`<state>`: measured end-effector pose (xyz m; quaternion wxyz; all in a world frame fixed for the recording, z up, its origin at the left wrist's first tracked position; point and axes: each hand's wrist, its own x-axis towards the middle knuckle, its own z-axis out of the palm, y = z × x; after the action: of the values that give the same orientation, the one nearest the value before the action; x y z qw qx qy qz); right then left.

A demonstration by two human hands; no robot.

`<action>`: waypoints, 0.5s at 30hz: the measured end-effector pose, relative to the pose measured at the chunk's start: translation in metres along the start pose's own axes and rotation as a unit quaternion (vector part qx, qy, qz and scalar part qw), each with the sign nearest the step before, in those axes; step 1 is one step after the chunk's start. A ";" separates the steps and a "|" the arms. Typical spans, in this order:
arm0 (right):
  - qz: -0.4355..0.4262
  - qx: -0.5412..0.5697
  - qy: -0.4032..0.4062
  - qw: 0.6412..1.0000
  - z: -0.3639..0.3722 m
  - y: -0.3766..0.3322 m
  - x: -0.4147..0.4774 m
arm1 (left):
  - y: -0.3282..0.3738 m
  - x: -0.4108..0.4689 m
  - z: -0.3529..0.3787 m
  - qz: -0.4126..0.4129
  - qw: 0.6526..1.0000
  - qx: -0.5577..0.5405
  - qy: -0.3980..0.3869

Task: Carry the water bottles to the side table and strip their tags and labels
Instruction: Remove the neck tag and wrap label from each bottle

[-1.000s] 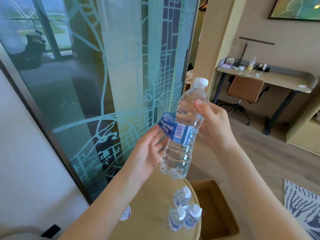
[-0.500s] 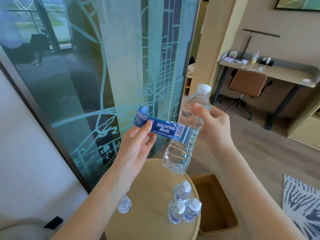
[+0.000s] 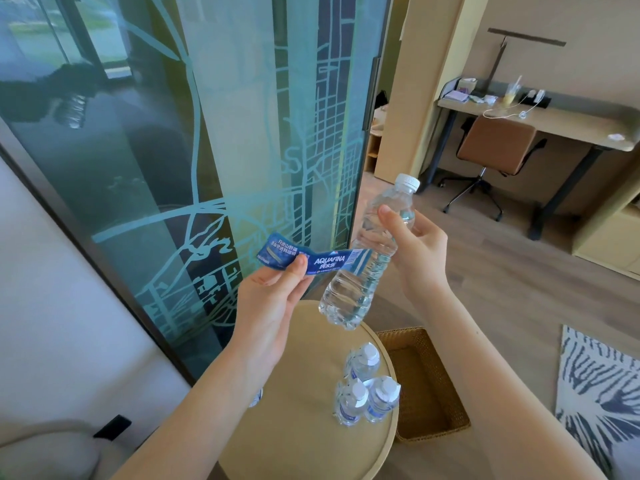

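My right hand (image 3: 417, 252) grips a clear water bottle (image 3: 367, 271) with a white cap, held tilted above the round side table (image 3: 294, 410). Its blue label (image 3: 304, 259) is peeled out to the left in a long strip, with one end still on the bottle. My left hand (image 3: 273, 292) pinches the strip near its middle between thumb and fingers. Three labelled bottles (image 3: 367, 386) stand together on the table's right side. Another bottle (image 3: 256, 398) shows partly behind my left forearm.
A woven basket (image 3: 426, 382) sits on the floor right of the table. A patterned glass partition (image 3: 207, 150) stands close behind. A desk (image 3: 561, 126) and brown chair (image 3: 495, 143) are at the far right, a striped rug (image 3: 602, 386) at the right edge.
My left hand has pulled the blue label away from the bottle to the left, unwrapping it into a long strip. The bottle has stayed in my right hand.
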<state>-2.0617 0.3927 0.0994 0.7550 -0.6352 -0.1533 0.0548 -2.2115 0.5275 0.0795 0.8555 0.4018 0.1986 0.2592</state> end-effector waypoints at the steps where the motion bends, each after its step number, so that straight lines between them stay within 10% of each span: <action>1: 0.003 0.003 0.001 1.000 0.000 0.001 0.000 | -0.001 0.000 0.000 -0.006 1.000 0.000 0.006; 15: -0.008 -0.007 0.064 0.998 0.004 0.021 -0.003 | -0.009 0.000 0.004 -0.051 0.993 0.060 0.085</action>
<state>-2.0630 0.3996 0.0792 0.7590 -0.6418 -0.1099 0.0064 -2.2068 0.5202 0.0743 0.8220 0.4186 0.3058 0.2358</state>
